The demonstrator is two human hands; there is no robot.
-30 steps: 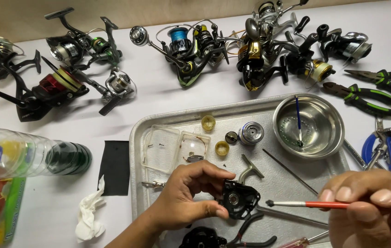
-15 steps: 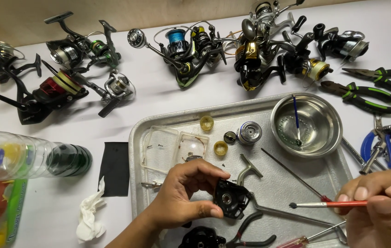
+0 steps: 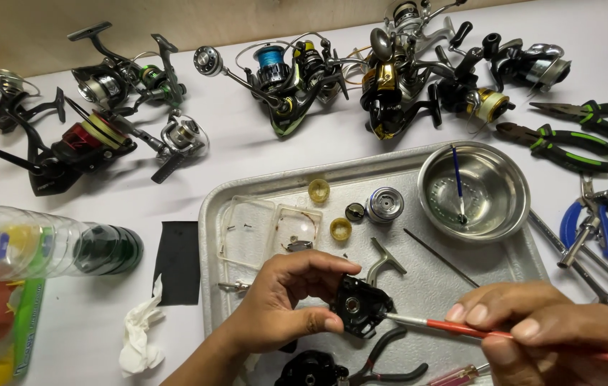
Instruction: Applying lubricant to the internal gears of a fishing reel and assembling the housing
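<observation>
— Reel body (image 3: 355, 306): black, stripped, pinched in left hand (image 3: 282, 300) over metal tray (image 3: 212, 214). Loose parts lying beside?

— Confirmed. Right hand (image 3: 547, 332) closed on red-handled tool (image 3: 461, 327), tip at body. Reassembly outstanding.

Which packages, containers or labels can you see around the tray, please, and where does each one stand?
Green and yellow printed package: bottom left corner, flat, partly out of view.
Clear plastic bottle: lying on its side left of the tray, above that package, with a dark green end.
Clear plastic parts box: open, inside the tray's left part.
</observation>
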